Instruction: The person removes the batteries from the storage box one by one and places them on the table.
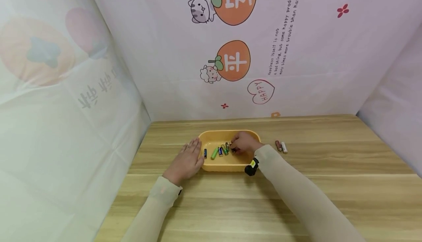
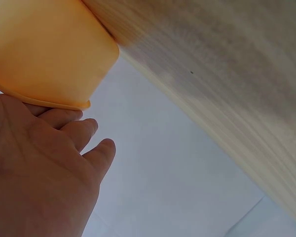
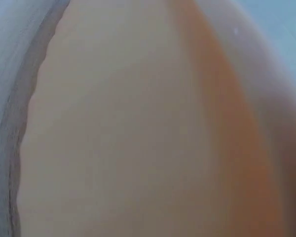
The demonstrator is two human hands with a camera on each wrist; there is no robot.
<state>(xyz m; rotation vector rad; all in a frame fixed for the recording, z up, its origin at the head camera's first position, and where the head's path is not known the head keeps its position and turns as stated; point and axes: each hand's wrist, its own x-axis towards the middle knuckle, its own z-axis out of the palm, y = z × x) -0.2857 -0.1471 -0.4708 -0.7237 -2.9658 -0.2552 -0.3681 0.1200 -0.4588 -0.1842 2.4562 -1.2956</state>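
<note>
Left hand (image 1: 187, 161): fingers fairly straight, laid along the left end of the yellow tub (image 1: 227, 168) and touching the rim, a sound brace against sliding. Press there lightly, just enough to steady, without tipping the tub on the worktop (image 1: 211, 205). Right hand (image 1: 243, 143): over the right part of the tub, fingertips curled down at a dark battery (image 1: 233, 150); impossible to tell whether pinched or merely touched, with no fingertips visible in the blurred right wrist view. Probably best to take that one by its sides, between thumb and forefinger, low and close to the tub floor. Mind the close neighbours just to the left: a black-and-gold battery (image 1: 227, 146), a green battery (image 1: 225, 149), a blue battery (image 1: 220, 152) and a bright green battery (image 1: 214, 153), all inside the tub and likely to roll at a nudge. Farther left, near the left wall, note a lone dark blue battery (image 1: 205, 153). Lift slightly before any sideways shift, and release only after contact with the floor. Steer the right sleeve (image 1: 296, 187) clear of the red battery (image 1: 278, 145) and white battery (image 1: 284, 147), side by side on the worktop, right of the tub.
</note>
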